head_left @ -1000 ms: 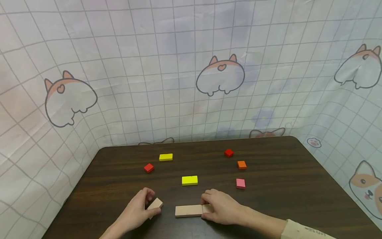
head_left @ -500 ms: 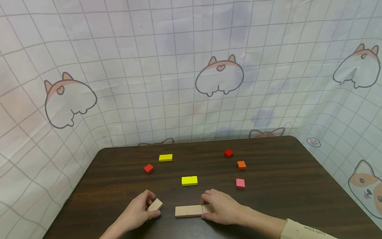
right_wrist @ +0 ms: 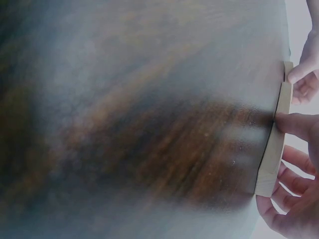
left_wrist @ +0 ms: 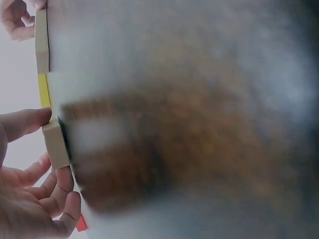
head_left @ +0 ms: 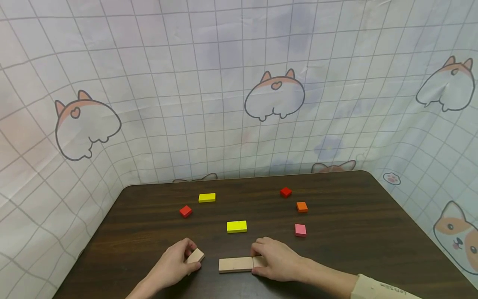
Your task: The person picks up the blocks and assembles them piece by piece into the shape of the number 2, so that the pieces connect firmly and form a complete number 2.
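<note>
In the head view my left hand point(head_left: 169, 263) pinches a small plain wooden block point(head_left: 195, 256), which lies at a slant on the table. The left wrist view has my thumb at one end of that block point(left_wrist: 56, 144) and fingertips at the other. Farther right, two plain wooden blocks lie end to end in a straight row. The left one point(head_left: 235, 264) is uncovered; my right hand point(head_left: 278, 260) covers much of the right one point(head_left: 259, 261), gripping it between thumb and fingers. A gap separates the slanted block from the row.
Beyond the hands on the dark wooden table point(head_left: 347, 232) lie two yellow blocks point(head_left: 237, 226), two red blocks point(head_left: 185, 211), an orange block point(head_left: 301, 207) and a pink block point(head_left: 300, 230). A white gridded cloth point(head_left: 209, 104) with cartoon animals hangs behind and at the sides.
The left hand's fingers have drawn slightly closer around the slanted block. The right hand, the row and the coloured blocks stay where they were.
</note>
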A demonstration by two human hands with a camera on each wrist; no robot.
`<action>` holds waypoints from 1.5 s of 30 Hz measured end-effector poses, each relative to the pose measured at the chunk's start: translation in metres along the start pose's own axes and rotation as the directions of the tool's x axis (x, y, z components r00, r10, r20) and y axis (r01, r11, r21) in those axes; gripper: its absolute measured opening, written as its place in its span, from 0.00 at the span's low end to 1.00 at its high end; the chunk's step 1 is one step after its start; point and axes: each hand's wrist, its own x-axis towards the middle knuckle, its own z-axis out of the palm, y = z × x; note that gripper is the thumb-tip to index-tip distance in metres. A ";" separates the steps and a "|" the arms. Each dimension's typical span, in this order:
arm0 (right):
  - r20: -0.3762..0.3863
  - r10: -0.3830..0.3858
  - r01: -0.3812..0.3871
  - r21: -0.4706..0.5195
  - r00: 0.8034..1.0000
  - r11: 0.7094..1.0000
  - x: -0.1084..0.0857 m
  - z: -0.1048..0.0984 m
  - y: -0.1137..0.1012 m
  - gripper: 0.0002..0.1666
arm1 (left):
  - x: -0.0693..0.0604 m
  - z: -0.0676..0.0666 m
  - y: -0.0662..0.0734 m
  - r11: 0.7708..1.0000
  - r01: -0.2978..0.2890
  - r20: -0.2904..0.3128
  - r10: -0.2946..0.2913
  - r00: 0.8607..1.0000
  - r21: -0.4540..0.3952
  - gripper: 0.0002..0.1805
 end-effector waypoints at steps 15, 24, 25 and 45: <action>0.011 0.009 -0.009 0.012 1.000 1.000 0.001 0.000 0.002 0.13 | 0.014 0.004 0.023 0.996 -0.079 -0.104 0.082 0.991 0.030 0.20; 0.012 0.007 -0.007 0.022 1.000 1.000 0.001 0.000 0.002 0.13 | 0.029 0.014 0.036 0.993 -0.117 -0.076 0.118 0.990 0.014 0.19; 0.014 0.009 -0.010 0.022 1.000 1.000 0.001 0.000 0.002 0.13 | 0.031 0.015 0.038 0.992 -0.126 -0.076 0.126 0.989 0.011 0.19; 0.034 0.024 -0.025 0.020 0.999 0.999 0.002 0.000 0.003 0.13 | 0.052 0.032 0.061 0.979 -0.202 -0.028 0.203 0.979 0.022 0.22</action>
